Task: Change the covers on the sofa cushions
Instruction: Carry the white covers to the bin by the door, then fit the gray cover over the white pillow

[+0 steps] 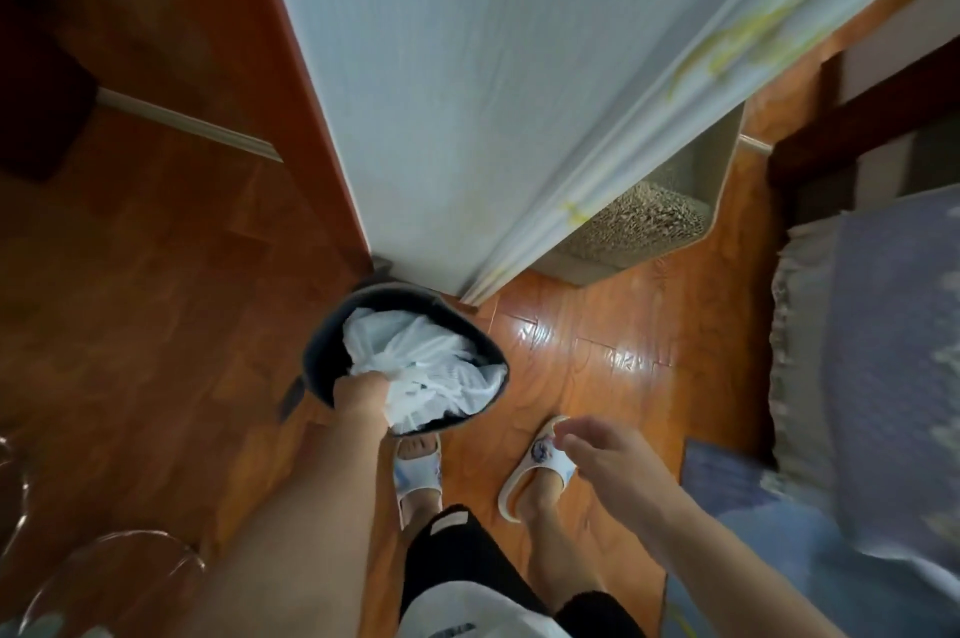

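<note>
L hand (361, 390) grips bunched white fabric (423, 372) inside dark bucket (317, 357) on wood floor, prob a cushion cover. R hand (605, 450) hangs loose, empty. Risk: one-handed pull cld tip bucket.

Dim, floor (571, 341) glare; blurred, warped edges

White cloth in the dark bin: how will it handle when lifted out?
Likely floppy: the cloth lies crumpled in folds in the bin. Probably light, since the left hand alone bunches it in its grip. It may drape and snag on the rim as it comes out.
</note>
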A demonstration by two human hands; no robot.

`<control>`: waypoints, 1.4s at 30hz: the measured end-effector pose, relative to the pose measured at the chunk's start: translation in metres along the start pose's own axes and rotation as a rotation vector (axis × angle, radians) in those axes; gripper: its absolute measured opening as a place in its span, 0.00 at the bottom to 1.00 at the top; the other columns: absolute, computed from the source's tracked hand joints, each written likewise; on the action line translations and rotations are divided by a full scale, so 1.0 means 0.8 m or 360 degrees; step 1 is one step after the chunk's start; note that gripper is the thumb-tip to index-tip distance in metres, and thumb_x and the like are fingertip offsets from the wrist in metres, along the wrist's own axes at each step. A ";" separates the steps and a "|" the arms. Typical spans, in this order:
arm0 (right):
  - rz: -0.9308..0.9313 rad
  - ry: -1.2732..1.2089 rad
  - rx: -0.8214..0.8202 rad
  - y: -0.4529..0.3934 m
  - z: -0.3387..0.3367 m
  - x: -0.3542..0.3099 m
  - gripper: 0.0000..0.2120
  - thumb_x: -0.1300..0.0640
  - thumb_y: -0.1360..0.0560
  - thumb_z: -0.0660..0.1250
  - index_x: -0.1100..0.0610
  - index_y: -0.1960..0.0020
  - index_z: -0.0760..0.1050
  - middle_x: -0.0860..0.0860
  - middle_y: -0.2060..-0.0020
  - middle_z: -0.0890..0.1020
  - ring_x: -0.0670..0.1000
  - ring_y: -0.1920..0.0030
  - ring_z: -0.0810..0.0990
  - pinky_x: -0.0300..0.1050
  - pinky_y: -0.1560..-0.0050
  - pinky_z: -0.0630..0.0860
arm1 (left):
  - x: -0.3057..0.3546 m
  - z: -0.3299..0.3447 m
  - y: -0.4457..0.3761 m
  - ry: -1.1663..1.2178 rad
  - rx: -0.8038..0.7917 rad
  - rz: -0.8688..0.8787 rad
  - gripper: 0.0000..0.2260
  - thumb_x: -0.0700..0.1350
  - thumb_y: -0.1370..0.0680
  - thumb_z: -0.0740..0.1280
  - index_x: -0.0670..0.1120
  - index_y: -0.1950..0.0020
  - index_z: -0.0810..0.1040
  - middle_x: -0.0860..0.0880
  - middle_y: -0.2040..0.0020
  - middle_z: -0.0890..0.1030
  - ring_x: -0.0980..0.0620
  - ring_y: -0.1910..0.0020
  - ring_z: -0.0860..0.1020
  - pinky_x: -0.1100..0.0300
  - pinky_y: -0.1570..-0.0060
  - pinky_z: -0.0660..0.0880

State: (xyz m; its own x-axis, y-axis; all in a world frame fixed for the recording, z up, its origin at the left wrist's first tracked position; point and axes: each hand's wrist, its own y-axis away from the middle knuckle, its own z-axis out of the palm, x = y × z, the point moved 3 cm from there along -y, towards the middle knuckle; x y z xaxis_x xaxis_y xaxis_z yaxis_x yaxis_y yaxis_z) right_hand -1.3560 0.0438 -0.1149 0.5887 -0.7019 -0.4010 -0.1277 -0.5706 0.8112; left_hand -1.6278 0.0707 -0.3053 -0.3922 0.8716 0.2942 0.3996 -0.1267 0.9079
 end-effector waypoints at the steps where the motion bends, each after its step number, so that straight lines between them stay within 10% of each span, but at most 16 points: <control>1: 0.0005 0.0013 0.0008 0.000 0.002 0.003 0.10 0.52 0.18 0.63 0.47 0.40 0.81 0.41 0.45 0.81 0.43 0.43 0.79 0.47 0.39 0.78 | 0.002 -0.002 -0.002 0.0081 0.0016 -0.0046 0.23 0.37 0.19 0.63 0.39 0.24 0.65 0.37 0.31 0.74 0.35 0.37 0.76 0.47 0.43 0.76; 8: 0.0171 -0.0037 0.0002 0.014 0.005 0.026 0.11 0.55 0.19 0.64 0.53 0.39 0.80 0.47 0.46 0.82 0.45 0.47 0.80 0.44 0.44 0.78 | -0.022 -0.009 -0.010 -0.0425 -0.0074 0.0130 0.18 0.44 0.21 0.66 0.38 0.33 0.76 0.39 0.38 0.80 0.38 0.42 0.79 0.49 0.43 0.78; 16: 0.0191 -0.0067 0.0056 0.049 -0.070 0.042 0.14 0.56 0.18 0.61 0.58 0.34 0.77 0.53 0.44 0.82 0.51 0.49 0.80 0.41 0.56 0.78 | 0.000 0.043 0.224 -0.0498 -0.0547 0.0278 0.10 0.37 0.16 0.56 0.40 0.42 0.76 0.42 0.55 0.81 0.47 0.62 0.79 0.56 0.60 0.76; 20: 0.0107 -0.0261 0.0195 0.079 -0.146 0.071 0.14 0.55 0.18 0.62 0.58 0.35 0.79 0.52 0.45 0.82 0.53 0.46 0.81 0.50 0.46 0.80 | 0.005 0.106 0.327 -0.0786 -0.0690 0.0563 0.11 0.36 0.18 0.57 0.40 0.45 0.79 0.43 0.57 0.83 0.46 0.63 0.79 0.55 0.61 0.76; 25: 0.0085 -0.0712 0.0510 0.147 -0.293 0.223 0.12 0.57 0.20 0.64 0.56 0.39 0.80 0.51 0.48 0.82 0.52 0.47 0.81 0.51 0.45 0.80 | -0.075 0.267 0.514 -0.1173 -0.1082 0.0866 0.10 0.37 0.19 0.59 0.40 0.47 0.81 0.44 0.61 0.83 0.51 0.68 0.78 0.65 0.74 0.74; 34: 0.0396 -0.1637 0.1262 0.345 -0.522 0.618 0.05 0.62 0.33 0.69 0.57 0.68 0.79 0.59 0.66 0.78 0.54 0.65 0.76 0.49 0.63 0.72 | -0.367 0.504 0.842 -0.1862 -0.1788 0.1199 0.11 0.36 0.19 0.60 0.37 0.42 0.80 0.43 0.56 0.83 0.49 0.64 0.80 0.60 0.63 0.77; 42: 0.0248 -0.2189 0.1472 0.391 -0.636 0.772 0.06 0.66 0.23 0.64 0.60 0.55 0.79 0.55 0.63 0.80 0.50 0.68 0.75 0.39 0.66 0.75 | -0.484 0.645 0.957 -0.2305 -0.1825 0.1445 0.10 0.37 0.16 0.59 0.38 0.43 0.79 0.40 0.51 0.83 0.48 0.62 0.80 0.60 0.59 0.81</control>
State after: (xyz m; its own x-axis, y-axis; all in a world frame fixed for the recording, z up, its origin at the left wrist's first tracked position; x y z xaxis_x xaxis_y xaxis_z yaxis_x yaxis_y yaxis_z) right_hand -0.6260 -0.3510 0.1074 -0.5061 -0.3127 -0.8038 -0.8079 -0.1544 0.5687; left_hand -0.7425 -0.1189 0.1217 0.6071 -0.0099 0.7946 -0.7548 -0.3197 0.5727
